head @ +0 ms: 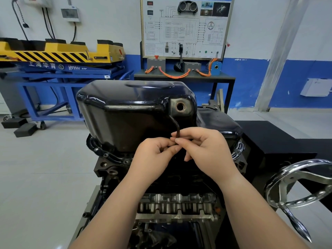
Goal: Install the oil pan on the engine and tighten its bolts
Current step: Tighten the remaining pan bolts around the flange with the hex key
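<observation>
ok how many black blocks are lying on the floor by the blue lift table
2. One black rectangular block lies at the far left by the blue steel lift frame; the second lies just nearer and right of it. Others may be hidden behind the frame.

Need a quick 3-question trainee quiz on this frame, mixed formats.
1. True or false: the oil pan already sits on the engine.
2. How many hands hold the bent tool? A) none B) one C) two
3. Fill in: the drain hole in the pan's side is ___ (plugged/open).

Key
1. True.
2. C: the left hand and the right hand both pinch its lower end.
3. Open.
</observation>
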